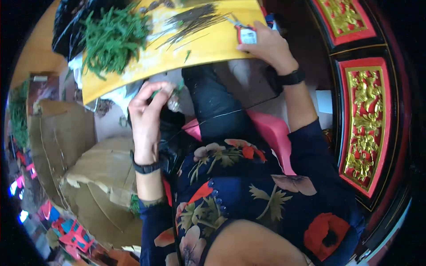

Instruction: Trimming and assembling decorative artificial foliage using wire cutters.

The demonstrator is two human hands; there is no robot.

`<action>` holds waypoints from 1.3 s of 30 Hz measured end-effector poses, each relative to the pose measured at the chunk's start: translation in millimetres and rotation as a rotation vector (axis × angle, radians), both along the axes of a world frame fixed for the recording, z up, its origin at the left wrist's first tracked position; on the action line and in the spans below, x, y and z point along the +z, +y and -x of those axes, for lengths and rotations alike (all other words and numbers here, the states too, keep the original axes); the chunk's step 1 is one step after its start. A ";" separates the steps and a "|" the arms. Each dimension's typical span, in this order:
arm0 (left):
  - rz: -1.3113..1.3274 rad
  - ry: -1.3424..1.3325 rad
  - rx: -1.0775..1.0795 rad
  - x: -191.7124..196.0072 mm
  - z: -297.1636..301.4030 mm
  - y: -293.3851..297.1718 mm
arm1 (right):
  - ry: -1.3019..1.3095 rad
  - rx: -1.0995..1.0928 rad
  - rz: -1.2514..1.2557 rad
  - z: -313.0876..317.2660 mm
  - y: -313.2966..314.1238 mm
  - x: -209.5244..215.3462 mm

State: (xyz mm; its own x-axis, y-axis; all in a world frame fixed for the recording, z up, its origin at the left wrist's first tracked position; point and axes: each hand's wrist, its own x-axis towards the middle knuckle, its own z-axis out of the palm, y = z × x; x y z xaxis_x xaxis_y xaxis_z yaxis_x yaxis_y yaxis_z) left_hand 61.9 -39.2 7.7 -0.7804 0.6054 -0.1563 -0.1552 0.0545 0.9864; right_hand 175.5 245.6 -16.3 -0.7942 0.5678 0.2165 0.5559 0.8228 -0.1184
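Fingers pinched together, my left hand [148, 104] is over my lap, just off the near edge of the yellow table [213, 48]. A small pale, shiny thing [174, 103] and bits of green show at its fingertips; their kind is too blurred to tell. My right hand [273, 46] is closed around a pair of pliers [246, 35] with red and white handles, at the table's right end. The metal jaws point up and to the left. On the table lie a heap of green fern-like sprigs [115, 40] and a bundle of thin dark stems [195, 22].
Several small brown pieces [155, 4] lie at the table's far edge. A black plastic bag [71, 31] stands left of it. Cardboard boxes [104, 177] fill the floor on my left. A pink stool [273, 133] is beneath me; a carved red-and-gold panel [364, 128] stands at right.
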 end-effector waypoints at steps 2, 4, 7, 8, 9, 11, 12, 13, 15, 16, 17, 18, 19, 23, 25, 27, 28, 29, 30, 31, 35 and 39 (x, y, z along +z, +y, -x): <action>-0.009 -0.040 0.007 0.6 -1.3 3.9 | -0.055 0.019 0.174 1.0 5.8 -6.8; -0.076 -0.105 -0.020 2.9 -1.3 6.1 | -0.063 -0.003 0.132 7.8 2.2 -16.4; -0.065 -0.146 -0.021 2.3 -1.9 2.8 | -0.069 -0.068 0.028 13.4 -1.2 -24.0; -0.065 -0.166 -0.026 1.3 -1.4 2.6 | -0.019 -0.092 0.047 14.8 -1.1 -23.7; -0.064 -0.164 -0.024 0.0 -0.1 2.7 | 0.031 -0.118 0.066 15.9 -0.7 -23.1; -0.075 -0.196 -0.055 -2.9 4.8 2.9 | 0.083 -0.144 0.086 16.3 -0.5 -20.8; -0.079 -0.214 -0.066 -4.7 6.6 1.4 | 0.156 -0.144 0.165 16.0 -6.7 -14.5; -0.076 -0.215 -0.061 -5.9 8.1 0.6 | 0.228 -0.145 0.245 15.1 -13.4 -6.9; -0.146 -0.325 -0.076 -7.2 8.9 -1.5 | 0.300 -0.145 0.329 11.1 -23.0 3.4; -0.182 -0.380 -0.083 -7.2 8.9 -2.9 | 0.279 0.057 0.446 9.7 -26.2 7.4; -0.180 -0.382 -0.084 -6.5 8.8 -3.9 | 0.256 0.256 0.558 6.6 -29.8 11.3; -0.216 -0.442 -0.115 -5.0 8.6 -5.2 | 0.231 0.457 0.667 3.1 -34.4 14.6; -0.248 -0.505 -0.143 -5.8 9.6 -4.7 | 0.229 0.455 0.674 3.2 -41.9 14.8; -0.313 -0.586 -0.219 -8.4 11.5 -5.6 | 0.102 0.818 0.949 14.1 -69.6 13.5; -0.329 -0.593 -0.241 -8.9 11.6 -7.8 | 0.136 0.951 0.881 15.9 -75.1 11.5; -0.376 -0.662 -0.248 -10.2 12.3 -9.7 | 0.133 0.970 0.873 18.3 -75.1 12.1; -0.399 -0.696 -0.252 -10.5 12.8 -10.1 | 0.131 0.987 0.861 20.2 -74.1 12.6; -0.398 -0.697 -0.250 -10.3 13.0 -10.2 | 0.130 1.003 0.850 21.7 -73.4 12.4; -0.439 -0.745 -0.272 -9.8 13.1 -10.2 | 0.129 1.002 0.852 23.1 -73.7 11.6; -0.479 -0.794 -0.295 -9.3 13.1 -9.9 | 0.152 1.008 0.848 24.9 -74.6 10.8; -0.507 -0.860 -0.274 -8.4 11.3 -9.1 | 0.176 1.023 0.825 30.5 -77.1 10.6; -0.558 -0.902 -0.296 -10.4 9.6 -7.6 | 0.167 1.042 0.787 32.8 -78.6 15.8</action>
State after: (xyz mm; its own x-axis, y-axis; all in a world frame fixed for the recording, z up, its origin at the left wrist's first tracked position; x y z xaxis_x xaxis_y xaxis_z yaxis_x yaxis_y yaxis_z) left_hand 52.3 -46.8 -2.6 -0.3294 0.9126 -0.2422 -0.8854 -0.2095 0.4150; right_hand 142.7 167.0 -0.5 -0.9295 -0.2722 0.2487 -0.3609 0.5340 -0.7646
